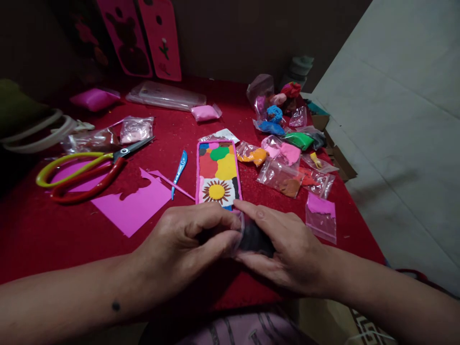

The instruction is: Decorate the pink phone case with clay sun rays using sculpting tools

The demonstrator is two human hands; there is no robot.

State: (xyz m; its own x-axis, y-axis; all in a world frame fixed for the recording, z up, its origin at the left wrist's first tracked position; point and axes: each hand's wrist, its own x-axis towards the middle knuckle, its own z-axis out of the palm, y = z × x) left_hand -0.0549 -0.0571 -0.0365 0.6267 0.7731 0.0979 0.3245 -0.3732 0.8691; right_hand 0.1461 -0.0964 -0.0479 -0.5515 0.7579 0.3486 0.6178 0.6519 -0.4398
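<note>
Between my hands, near the table's front edge, is a small clear bag with black clay (256, 238). My left hand (201, 235) pinches the bag's left end with thumb and fingers. Around the bag's right side curves my right hand (283, 239), its thumb below and its fingers above. Just beyond them lies a phone case (226, 166) with a pink rim, covered in coloured clay patches and a yellow sunflower on white. The hands hide its lower end.
Scissors (118, 155), pink sheet scraps (134, 211) and a blue plastic knife (180, 172) lie left on the red table (172, 282). Bags of coloured clay (300, 140) crowd the right. Two decorated pink panels (163, 48) stand at the back.
</note>
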